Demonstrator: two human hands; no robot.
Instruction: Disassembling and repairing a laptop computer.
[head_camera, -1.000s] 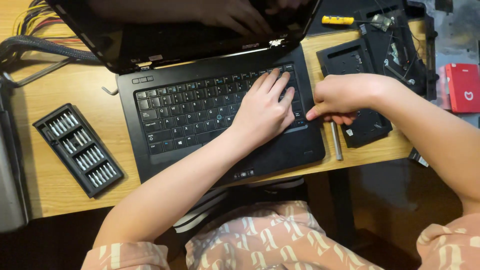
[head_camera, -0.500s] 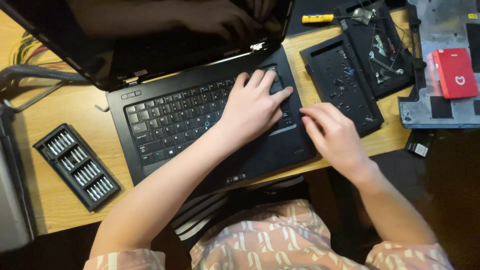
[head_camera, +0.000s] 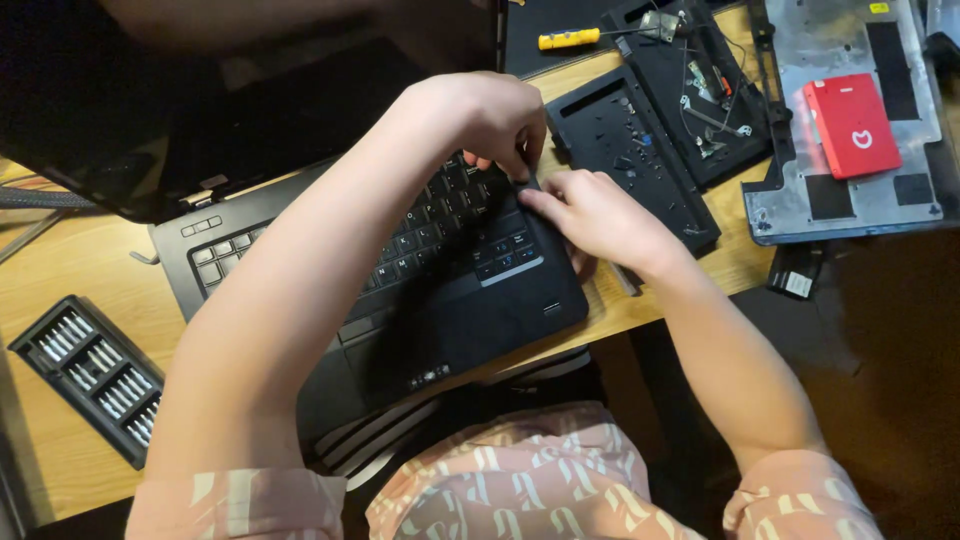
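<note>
Our left hand (head_camera: 490, 120) pinches the keyboard (head_camera: 440, 225) at the laptop's (head_camera: 400, 300) right edge; our right hand (head_camera: 595, 215), fingers curled, presses beside it on the desk (head_camera: 60, 290).

A black case of screwdriver bits (head_camera: 88, 378) lies at the wooden worktop's (head_camera: 60, 270) left edge, while a yellow-handled screwdriver (head_camera: 568, 39), black plastic panels (head_camera: 640, 150) and a red card-shaped box (head_camera: 852, 125) on a grey cover (head_camera: 905, 200) lie to the right.
</note>
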